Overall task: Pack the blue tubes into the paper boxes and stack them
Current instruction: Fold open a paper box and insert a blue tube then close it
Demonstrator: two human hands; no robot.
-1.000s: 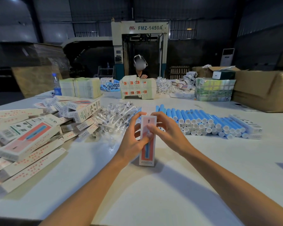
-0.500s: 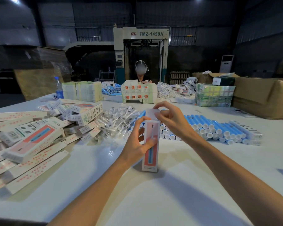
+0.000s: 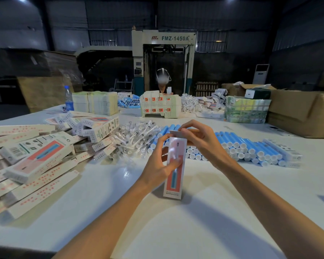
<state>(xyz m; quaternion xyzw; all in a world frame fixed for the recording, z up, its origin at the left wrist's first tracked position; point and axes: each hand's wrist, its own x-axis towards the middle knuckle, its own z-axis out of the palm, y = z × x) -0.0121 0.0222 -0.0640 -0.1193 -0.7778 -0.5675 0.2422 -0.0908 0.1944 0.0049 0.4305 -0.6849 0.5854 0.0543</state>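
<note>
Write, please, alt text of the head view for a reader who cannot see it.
The left hand grips an upright paper box while the right hand pinches its top flap, at a white table. Blue tubes lie behind it; more boxes pile at the left.

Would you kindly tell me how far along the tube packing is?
Done, apparently: assembled white-and-red paper boxes heaped at left. In hand: the left hand grips one upright box while the right hand pinches its top flap. Left: a long row of loose blue plastic tubes, plus flat unfolded boxes.
</note>
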